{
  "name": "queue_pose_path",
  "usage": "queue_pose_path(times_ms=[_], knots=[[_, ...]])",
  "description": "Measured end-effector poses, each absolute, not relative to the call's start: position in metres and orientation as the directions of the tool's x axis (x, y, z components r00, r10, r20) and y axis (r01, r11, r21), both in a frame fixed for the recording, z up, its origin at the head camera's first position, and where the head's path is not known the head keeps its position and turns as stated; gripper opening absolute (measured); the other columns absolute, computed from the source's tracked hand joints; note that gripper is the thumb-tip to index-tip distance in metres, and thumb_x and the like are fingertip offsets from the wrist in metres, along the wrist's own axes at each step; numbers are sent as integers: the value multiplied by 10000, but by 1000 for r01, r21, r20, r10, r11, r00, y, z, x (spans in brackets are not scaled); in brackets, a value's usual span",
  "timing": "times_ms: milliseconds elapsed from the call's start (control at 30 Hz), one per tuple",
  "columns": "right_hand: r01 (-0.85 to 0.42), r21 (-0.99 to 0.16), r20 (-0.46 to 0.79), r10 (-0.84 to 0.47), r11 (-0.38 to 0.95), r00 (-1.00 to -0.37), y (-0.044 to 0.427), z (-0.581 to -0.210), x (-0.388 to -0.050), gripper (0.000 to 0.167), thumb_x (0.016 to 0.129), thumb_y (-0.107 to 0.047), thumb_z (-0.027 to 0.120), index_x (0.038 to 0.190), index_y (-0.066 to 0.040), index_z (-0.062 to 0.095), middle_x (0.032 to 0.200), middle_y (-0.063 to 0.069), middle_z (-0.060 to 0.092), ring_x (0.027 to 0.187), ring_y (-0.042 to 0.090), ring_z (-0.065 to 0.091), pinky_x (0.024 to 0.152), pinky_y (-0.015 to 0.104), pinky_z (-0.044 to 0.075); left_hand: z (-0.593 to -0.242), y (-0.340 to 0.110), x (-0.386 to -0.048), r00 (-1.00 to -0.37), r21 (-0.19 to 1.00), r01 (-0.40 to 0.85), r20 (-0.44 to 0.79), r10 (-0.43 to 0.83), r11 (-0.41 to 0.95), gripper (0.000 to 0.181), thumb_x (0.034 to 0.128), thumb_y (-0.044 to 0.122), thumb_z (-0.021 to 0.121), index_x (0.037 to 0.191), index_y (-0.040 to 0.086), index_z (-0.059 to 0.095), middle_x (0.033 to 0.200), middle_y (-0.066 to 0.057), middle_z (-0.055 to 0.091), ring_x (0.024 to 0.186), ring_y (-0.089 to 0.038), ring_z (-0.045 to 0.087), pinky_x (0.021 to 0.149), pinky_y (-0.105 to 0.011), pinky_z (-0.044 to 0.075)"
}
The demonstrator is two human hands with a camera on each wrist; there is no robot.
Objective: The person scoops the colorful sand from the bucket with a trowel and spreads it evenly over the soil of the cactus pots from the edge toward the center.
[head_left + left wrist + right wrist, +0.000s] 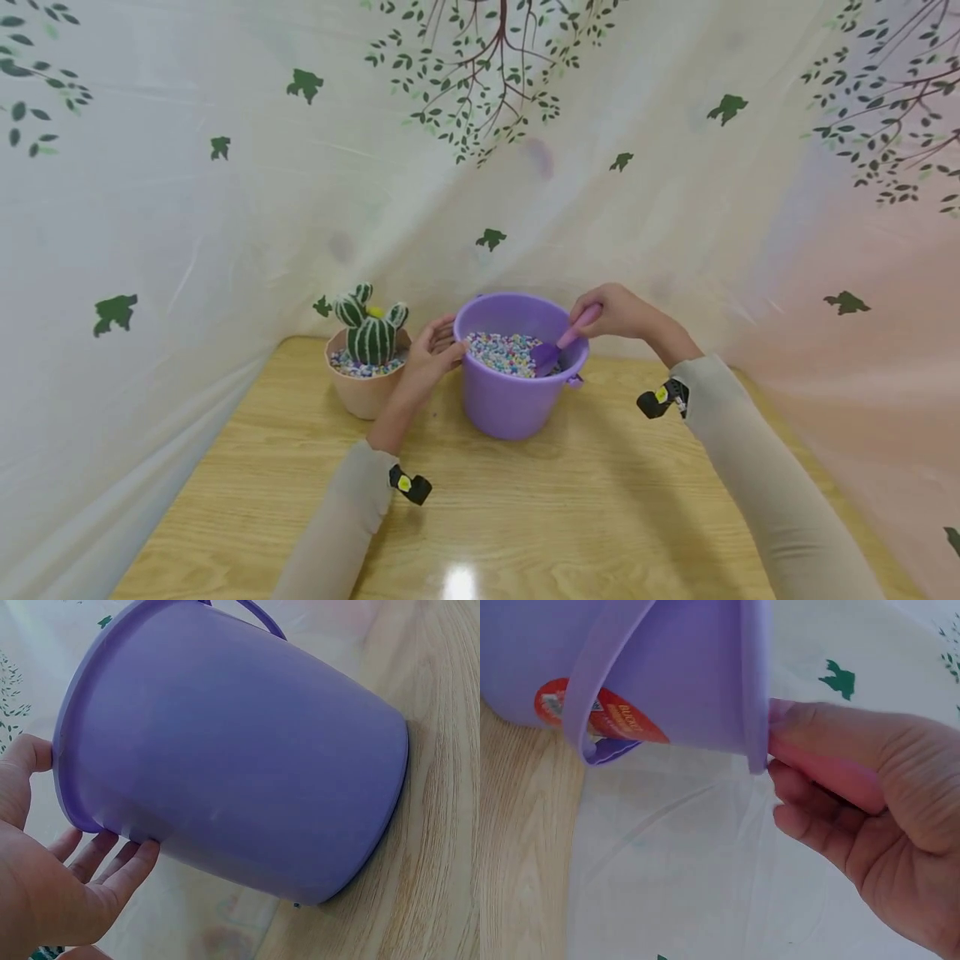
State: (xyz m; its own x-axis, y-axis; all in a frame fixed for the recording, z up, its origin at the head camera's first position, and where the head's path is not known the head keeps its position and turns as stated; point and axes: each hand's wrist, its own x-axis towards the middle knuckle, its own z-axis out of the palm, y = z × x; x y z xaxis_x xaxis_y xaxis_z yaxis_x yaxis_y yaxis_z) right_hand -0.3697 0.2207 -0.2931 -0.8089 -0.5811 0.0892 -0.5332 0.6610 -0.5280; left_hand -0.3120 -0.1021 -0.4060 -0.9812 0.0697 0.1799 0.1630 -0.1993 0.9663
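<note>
Left of centre in the head view, we see a cactus [371, 342] standing upright in a peach pot [362, 398], coloured beads around its base; we judge the planting largely done, though the beads look to sit below the rim, so some filling may remain. Just right of it, the left hand [432, 354] rests against a purple bucket [510, 408], its grip loose, with fingers extended along the outer wall and thumb at the rim. The bucket stands on the bench [517, 508] at the centre of the frame, plenty of beads [498, 354] inside. To the right, the right hand [615, 310] pinches a scoop [581, 323] by its pink handle, the purple blade among the beads; we judge scooping under way, but cannot tell whether the blade is loaded.
</note>
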Motion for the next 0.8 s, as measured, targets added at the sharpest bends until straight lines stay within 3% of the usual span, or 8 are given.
queue_pose_path(times_ms=[100,300,800], knots=[[-534,-508,76,-582,677,-810,218,-295,-368,149,848,-64,816,983,-22,770,897,100,795,805,157,740,781,271,577,-407,-102,-311,-982,971,157,172,72,-181,588,971,84,664,1509,84,427,1493,-180,500,1317,-324,540,987,-350,575],[-504,-599,76,-581,623,-810,223,-301,-369,121,854,-59,810,954,-9,764,871,128,790,672,146,693,599,245,553,-408,-102,-310,-981,969,166,181,71,-182,572,969,65,659,1496,63,438,1485,-194,506,1303,-321,544,973,-347,582],[-531,-666,137,-613,524,-778,229,-305,-379,125,860,-12,793,963,48,755,860,189,778,636,102,679,584,233,544,-406,-101,-312,-982,965,172,185,49,-196,581,963,49,660,1500,68,441,1476,-192,514,1268,-300,553,898,-266,588]])
